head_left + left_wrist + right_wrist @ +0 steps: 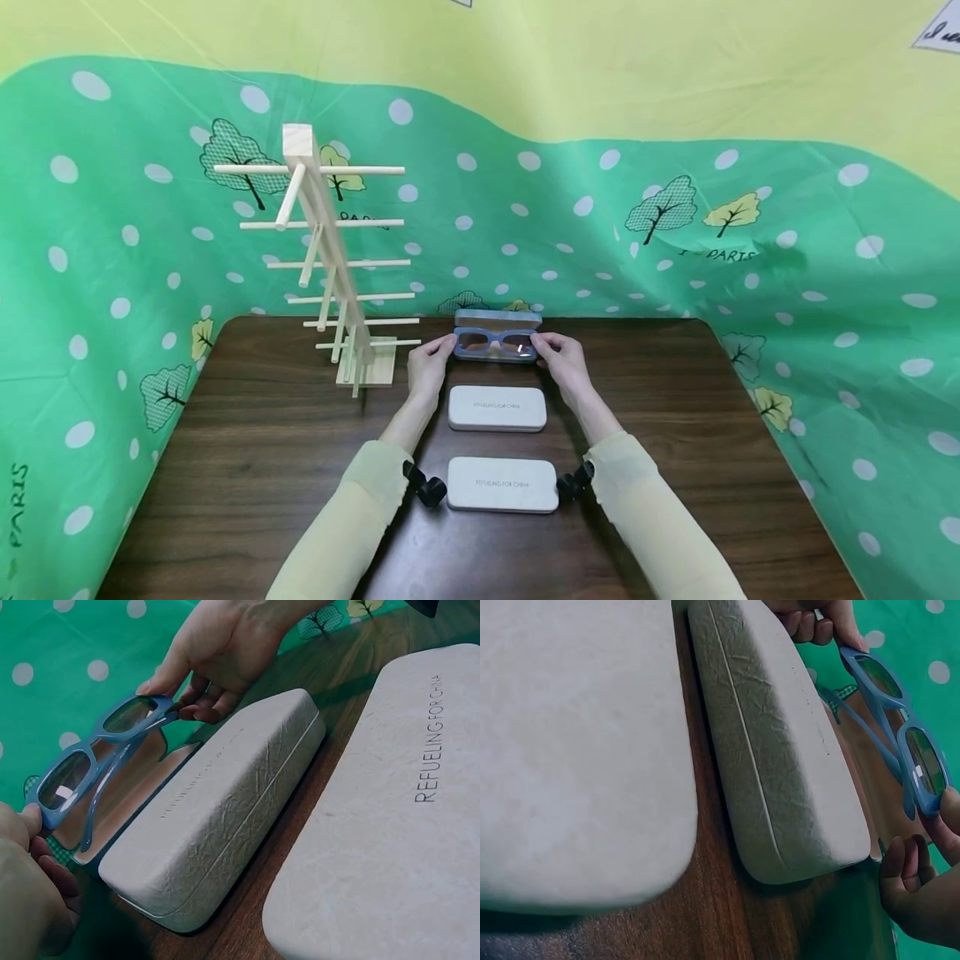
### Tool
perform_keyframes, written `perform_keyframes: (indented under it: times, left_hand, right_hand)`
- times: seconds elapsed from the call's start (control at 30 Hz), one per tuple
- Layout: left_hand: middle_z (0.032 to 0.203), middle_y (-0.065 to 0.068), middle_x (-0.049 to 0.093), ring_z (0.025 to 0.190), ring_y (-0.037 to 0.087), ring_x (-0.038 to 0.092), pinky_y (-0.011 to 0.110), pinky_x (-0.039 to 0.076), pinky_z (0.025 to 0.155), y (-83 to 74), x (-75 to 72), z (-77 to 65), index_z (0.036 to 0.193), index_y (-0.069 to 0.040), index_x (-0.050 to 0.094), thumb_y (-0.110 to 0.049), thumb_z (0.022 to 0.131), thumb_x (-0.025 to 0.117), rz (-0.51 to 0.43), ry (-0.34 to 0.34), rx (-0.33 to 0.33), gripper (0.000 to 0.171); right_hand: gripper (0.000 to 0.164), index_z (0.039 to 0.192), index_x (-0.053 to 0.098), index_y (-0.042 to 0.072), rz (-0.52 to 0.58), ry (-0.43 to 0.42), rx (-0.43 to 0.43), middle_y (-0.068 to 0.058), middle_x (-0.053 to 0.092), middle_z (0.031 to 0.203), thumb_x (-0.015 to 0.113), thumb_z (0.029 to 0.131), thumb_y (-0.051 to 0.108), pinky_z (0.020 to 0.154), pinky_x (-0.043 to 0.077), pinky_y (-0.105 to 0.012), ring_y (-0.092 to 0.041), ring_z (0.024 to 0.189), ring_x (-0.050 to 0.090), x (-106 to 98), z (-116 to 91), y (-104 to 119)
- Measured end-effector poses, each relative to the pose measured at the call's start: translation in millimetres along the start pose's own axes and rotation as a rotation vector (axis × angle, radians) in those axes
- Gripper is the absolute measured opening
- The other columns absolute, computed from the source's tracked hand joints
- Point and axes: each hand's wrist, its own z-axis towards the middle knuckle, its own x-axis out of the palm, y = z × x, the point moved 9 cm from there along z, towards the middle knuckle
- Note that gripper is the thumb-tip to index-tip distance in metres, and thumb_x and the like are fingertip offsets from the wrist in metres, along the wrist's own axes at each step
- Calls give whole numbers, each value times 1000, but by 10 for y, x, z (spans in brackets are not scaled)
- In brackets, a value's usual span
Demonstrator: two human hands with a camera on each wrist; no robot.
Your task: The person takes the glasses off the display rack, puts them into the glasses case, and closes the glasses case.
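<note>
Blue-framed sunglasses [495, 338] are held level by both hands over an opened glasses case [498, 317] at the back of the table. My left hand [429, 365] pinches the left end of the frame between thumb and fingers. At the opposite end, my right hand [564, 363] pinches the right corner. In the left wrist view the sunglasses [96, 750] appear raised above the case's brown lining [120, 796], with their temples folded in behind the lenses. The right wrist view shows the same folded temples [866, 731].
Two closed white glasses cases lie nearer me, a middle one [498, 408] and a front one [502, 485], both lettered. A wooden rack [330, 225] with several pegs stands left of my left hand. A patterned green cloth [570, 225] hangs behind the dark table [285, 483].
</note>
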Motion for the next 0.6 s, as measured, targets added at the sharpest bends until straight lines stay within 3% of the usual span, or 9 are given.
perform_keyframes:
  times: [0.37, 0.6]
  left_hand:
    - [125, 7, 75, 131, 26, 63, 41, 46, 116, 31, 23, 68, 119, -14, 78, -30, 99, 69, 54, -5, 6, 27]
    - [124, 6, 76, 131, 24, 63, 40, 45, 116, 53, 26, 127, 118, -14, 79, -30, 99, 70, 81, -13, 0, 27]
  right_hand:
    - [39, 128, 67, -6, -33, -4, -6, -11, 61, 129, 62, 104, 25, 97, 57, -40, -6, 95, 55, 4, 100, -7]
    - [41, 129, 67, -5, -60, 3, 8, -11, 62, 129, 63, 104, 27, 91, 57, -34, -7, 96, 55, 11, 155, -54]
